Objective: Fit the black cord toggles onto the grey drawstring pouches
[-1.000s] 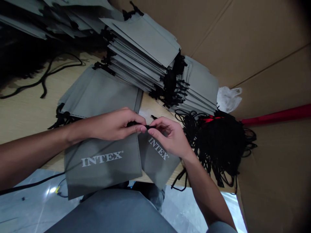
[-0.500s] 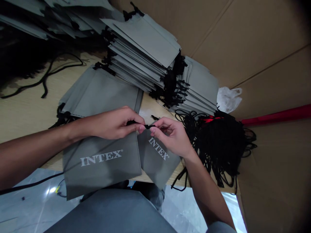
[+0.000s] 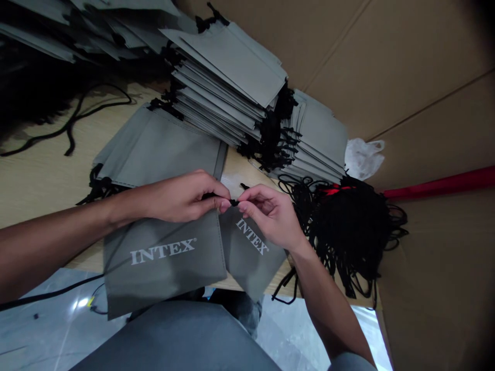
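Observation:
Between my two hands is a black drawstring cord [image 3: 234, 203], with a small knot showing at the fingertips. My left hand [image 3: 189, 198] pinches it from the left, thumb against forefinger. From the right, my right hand [image 3: 273, 214] pinches the same cord, its fingertips almost touching the left ones. Below the left hand hangs a grey INTEX drawstring bag [image 3: 166, 278], reaching past the table's front edge. A second grey INTEX bag [image 3: 251, 268] lies partly under my right hand. Other grey bags [image 3: 162, 139] lie flat behind my left wrist.
Stacked grey bags [image 3: 232, 62] stand at the back, with another stack [image 3: 317, 134] beside them. A heap of black cords [image 3: 348, 232] lies at right, near a white plastic bag [image 3: 365, 157] and a red strip [image 3: 444, 184]. Cardboard [image 3: 425, 103] rises behind. One loose cord [image 3: 71, 123] lies at left.
My right fingertips have moved slightly left along the cord, so less of it shows between the hands. The hanging bag has shifted a little to the right.

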`<action>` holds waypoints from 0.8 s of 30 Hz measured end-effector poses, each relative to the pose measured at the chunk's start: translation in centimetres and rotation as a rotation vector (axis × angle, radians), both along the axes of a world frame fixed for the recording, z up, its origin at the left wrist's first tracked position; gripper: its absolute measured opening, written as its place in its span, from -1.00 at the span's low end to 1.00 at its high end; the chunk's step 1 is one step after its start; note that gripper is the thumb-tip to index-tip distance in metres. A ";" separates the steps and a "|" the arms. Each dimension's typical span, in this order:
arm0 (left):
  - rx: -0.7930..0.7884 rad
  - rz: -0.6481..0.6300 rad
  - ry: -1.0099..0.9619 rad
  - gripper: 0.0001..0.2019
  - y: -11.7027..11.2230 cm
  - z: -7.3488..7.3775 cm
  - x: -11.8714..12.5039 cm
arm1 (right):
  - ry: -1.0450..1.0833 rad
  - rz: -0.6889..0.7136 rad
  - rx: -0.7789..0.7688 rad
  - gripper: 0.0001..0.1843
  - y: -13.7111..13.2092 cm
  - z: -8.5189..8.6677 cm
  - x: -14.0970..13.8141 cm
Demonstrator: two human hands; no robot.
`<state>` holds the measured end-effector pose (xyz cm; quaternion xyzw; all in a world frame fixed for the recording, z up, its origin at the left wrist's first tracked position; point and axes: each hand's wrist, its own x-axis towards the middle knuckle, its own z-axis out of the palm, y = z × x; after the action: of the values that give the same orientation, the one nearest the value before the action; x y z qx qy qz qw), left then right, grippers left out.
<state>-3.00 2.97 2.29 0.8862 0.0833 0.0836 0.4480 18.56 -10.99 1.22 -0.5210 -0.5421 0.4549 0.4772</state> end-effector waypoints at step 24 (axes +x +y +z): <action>-0.060 -0.080 -0.076 -0.75 -0.1 -0.5 -0.1 | -0.047 0.123 0.058 -0.86 -0.2 -0.4 -0.7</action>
<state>-3.09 2.86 1.79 0.8711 0.0332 0.0969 0.4804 17.84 -11.15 0.84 -0.4832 -0.5973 0.4550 0.4504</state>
